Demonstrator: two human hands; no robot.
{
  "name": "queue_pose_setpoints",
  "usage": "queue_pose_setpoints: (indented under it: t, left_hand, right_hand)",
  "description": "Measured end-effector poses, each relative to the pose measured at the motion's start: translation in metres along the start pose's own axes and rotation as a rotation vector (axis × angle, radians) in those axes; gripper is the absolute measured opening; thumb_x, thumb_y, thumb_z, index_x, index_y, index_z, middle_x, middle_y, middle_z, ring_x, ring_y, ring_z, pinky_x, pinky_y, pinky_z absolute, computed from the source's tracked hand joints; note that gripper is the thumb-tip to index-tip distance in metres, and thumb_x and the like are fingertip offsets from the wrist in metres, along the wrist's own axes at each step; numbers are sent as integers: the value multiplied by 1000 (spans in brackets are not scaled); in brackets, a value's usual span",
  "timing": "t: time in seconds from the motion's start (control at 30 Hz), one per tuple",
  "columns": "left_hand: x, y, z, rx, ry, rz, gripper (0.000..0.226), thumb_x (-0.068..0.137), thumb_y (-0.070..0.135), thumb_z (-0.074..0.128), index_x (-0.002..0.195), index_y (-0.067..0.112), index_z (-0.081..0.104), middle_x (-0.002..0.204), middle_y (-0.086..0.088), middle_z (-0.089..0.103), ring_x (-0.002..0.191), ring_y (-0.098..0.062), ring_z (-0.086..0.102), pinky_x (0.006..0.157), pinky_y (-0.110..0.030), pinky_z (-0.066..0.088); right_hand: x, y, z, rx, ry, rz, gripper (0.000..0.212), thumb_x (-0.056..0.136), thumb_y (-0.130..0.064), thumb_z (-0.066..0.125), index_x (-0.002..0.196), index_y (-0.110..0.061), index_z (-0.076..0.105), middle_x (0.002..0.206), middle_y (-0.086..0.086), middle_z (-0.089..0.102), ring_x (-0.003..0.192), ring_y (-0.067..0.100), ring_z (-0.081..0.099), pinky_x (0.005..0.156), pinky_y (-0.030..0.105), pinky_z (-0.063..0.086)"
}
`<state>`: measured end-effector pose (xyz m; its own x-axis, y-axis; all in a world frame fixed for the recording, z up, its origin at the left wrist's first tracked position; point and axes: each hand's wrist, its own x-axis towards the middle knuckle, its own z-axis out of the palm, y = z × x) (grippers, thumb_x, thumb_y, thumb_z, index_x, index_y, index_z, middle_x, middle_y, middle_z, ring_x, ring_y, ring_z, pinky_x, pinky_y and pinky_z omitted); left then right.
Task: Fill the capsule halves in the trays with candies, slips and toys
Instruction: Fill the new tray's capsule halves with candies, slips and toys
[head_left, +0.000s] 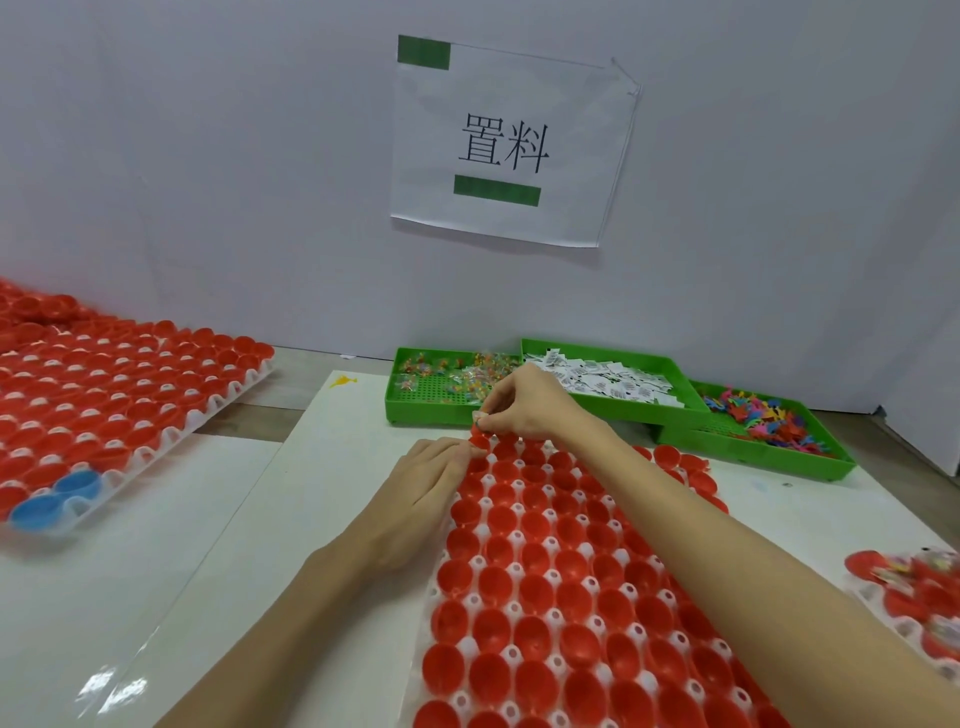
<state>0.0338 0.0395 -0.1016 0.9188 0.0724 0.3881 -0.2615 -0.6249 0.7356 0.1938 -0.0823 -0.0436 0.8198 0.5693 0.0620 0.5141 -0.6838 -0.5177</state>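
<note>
The right hand (524, 402) pinches a wrapped candy (478, 417) in its fingers over the tray's (519, 652) 12 o'clock corner capsule half (480, 441), apparently to drop it; the left hand (421, 493), fingers relaxed, steadies the tray.

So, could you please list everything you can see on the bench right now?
Middle tray: one, white, full of red capsule halves, under the hands.
Left tray: one, white, holding red halves plus two blue halves at its near corner.
Right tray: one, partly cut off by the frame edge, red halves with items inside.
Candy bin: one, green, far left of the three bins, wrapped candies.
Slip bin: one, green, middle, white slips.
Toy bin: one, green, far right, multicoloured toys.
Sign: one, white paper with green bars, on the wall.
Left hand: rests at the middle tray's far left corner.
Right hand: pinches a small item over the far corner capsule.
</note>
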Motion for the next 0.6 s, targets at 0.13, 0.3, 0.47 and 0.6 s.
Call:
queue_pose_setpoints:
  t: [0.13, 0.3, 0.47, 0.6]
  left_hand:
    - [-2, 5, -2, 41, -19, 26, 33, 107, -2, 40, 130, -2, 64, 122, -2, 55, 118, -4, 40, 87, 12, 19]
    - [-1, 10, -3, 23, -24, -5, 33, 107, -3, 40, 126, -4, 66, 114, 0, 55, 115, -5, 43, 86, 11, 21]
    - [-4, 16, -4, 20, -17, 14, 33, 107, -1, 39, 127, -3, 66, 117, -3, 57, 114, -6, 43, 86, 11, 20]
    - [-4, 21, -6, 8, -45, -14, 33, 108, 0, 39, 126, -2, 67, 115, -1, 57, 110, -4, 46, 87, 11, 20]
  right_hand:
    - [2, -4, 2, 59, 28, 84, 18, 82, -20, 85, 95, -9, 82, 96, 7, 77, 92, 15, 71, 84, 28, 57]
    - [-1, -7, 8, 2, 76, 74, 18, 81, -23, 86, 92, -10, 81, 104, 9, 77, 105, 19, 70, 95, 35, 56]
    - [-3, -11, 5, -46, 55, 27, 16, 82, -20, 85, 90, -7, 80, 94, 10, 78, 97, 18, 73, 94, 36, 57]
    - [-1, -13, -7, -87, -51, -15, 16, 81, -18, 86, 92, -8, 81, 90, 2, 76, 84, 12, 70, 89, 31, 58]
